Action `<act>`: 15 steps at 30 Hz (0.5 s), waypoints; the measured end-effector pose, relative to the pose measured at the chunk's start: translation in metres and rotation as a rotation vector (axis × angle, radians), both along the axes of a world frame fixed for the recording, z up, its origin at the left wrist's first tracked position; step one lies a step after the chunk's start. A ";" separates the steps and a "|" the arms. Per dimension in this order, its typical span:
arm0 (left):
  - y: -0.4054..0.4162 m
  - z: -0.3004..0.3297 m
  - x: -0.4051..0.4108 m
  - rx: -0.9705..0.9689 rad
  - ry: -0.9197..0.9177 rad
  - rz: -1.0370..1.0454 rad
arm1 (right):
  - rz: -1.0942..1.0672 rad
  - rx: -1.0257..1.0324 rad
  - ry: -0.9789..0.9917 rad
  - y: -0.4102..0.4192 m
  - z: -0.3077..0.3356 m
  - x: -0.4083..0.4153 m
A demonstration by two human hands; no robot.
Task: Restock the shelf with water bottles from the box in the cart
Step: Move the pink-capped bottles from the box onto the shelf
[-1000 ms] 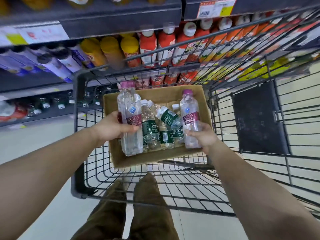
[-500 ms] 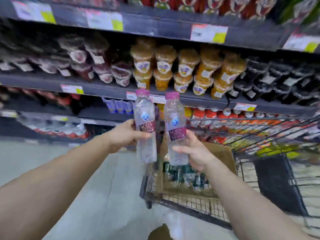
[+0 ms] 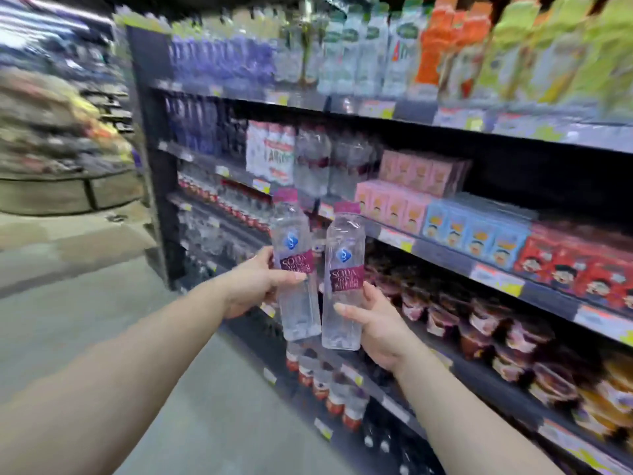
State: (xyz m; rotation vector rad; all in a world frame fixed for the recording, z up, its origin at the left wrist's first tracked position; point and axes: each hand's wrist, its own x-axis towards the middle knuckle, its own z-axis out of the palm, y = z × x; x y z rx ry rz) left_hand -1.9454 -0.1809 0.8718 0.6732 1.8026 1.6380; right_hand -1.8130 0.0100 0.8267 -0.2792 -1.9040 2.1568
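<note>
Both forearms are bare from the near edge of the view to the wrists, with no sleeve showing. The left hand and right hand wear no gloves. Neither wrist carries a watch or band.

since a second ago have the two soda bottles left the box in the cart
Yes. Both soda bottles went from the box up to the shelves; box and cart are out of view.

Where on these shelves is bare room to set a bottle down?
Bare: only the dark gap right of the pink cartons, above the blue cartons. Crowded: the clear bottles left of the pink ones, the top shelf, the cups below.
</note>
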 end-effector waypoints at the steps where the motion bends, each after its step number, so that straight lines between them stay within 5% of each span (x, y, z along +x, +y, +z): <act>1: -0.015 0.006 -0.017 0.036 -0.005 0.041 | 0.012 0.011 0.012 -0.011 0.007 -0.022; 15: 0.008 0.027 -0.218 0.086 0.126 0.193 | 0.027 0.156 0.008 0.014 0.032 -0.239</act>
